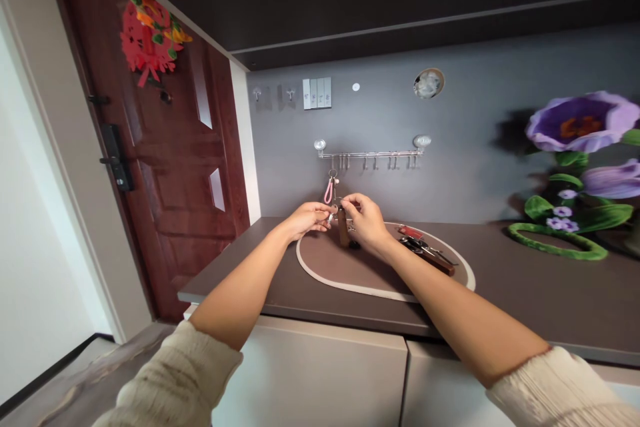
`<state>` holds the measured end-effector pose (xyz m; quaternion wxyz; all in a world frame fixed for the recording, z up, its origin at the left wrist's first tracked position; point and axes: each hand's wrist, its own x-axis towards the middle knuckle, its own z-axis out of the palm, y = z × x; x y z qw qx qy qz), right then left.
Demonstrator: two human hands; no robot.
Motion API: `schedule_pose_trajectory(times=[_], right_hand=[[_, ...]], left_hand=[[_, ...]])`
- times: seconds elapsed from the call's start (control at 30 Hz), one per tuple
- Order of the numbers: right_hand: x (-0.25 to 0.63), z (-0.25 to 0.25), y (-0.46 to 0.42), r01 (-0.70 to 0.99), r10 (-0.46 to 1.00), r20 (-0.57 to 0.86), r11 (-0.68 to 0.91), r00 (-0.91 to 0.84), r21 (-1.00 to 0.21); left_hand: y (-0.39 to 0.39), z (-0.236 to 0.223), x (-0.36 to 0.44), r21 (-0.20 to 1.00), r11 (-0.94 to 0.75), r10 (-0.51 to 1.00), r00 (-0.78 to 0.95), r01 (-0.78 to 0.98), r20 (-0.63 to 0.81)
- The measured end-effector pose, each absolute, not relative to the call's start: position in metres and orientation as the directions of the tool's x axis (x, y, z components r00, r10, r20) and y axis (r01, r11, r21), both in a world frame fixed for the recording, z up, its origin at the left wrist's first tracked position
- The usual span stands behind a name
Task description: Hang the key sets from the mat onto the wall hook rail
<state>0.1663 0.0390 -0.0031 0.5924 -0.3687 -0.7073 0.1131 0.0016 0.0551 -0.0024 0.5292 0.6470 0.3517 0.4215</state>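
Observation:
My left hand (310,217) pinches small silver keys (331,217) between thumb and fingers, just above the mat. Close beside it, my right hand (367,221) is closed at the top of a brown key fob (343,227), by a thin metal ring; exactly what its fingertips grip is partly hidden. The fob hangs between the two hands. Behind them, a pink strap keychain (329,191) dangles from the clear hook rail (373,155) on the wall. More keys (420,244), with red and brown pieces among them, lie on the brown oval mat (350,278) right of my right hand.
A dark cabinet (380,7) overhangs the counter (525,293). Purple fabric flowers (583,123) with a green ring base stand at the right. Small wall hooks (291,95) and a white switch panel (317,93) sit above the rail. A red-brown door (185,207) is at the left.

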Motion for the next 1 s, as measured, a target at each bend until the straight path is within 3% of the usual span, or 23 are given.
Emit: schedule_pose_trajectory(times=[0.13,0.23,0.43,0.7,1.0], right_hand=[[0.165,0.001,0.036,0.305,0.701,0.713,0.677,0.011,-0.67],[0.164,0.003,0.039,0.232,0.733,0.679,0.655,0.034,-0.719],[0.164,0.013,0.055,0.146,0.766,0.643,0.636,0.006,-0.758],[0.163,0.037,0.082,0.017,0.815,0.563,0.566,0.135,-0.824],[0.152,0.058,0.115,-0.157,0.877,0.407,0.453,0.257,-0.877]], left_hand=[[0.057,-0.005,0.006,0.971,-0.238,0.909,0.36,0.032,0.211],[0.061,-0.008,0.01,0.921,-0.369,0.895,0.314,0.125,0.316],[0.061,-0.011,0.014,0.666,-0.596,0.79,0.182,0.448,0.585],[0.061,-0.015,0.015,0.321,-0.614,0.644,0.222,0.721,0.732],[0.056,-0.015,0.016,0.259,-0.584,0.635,0.234,0.77,0.736]])
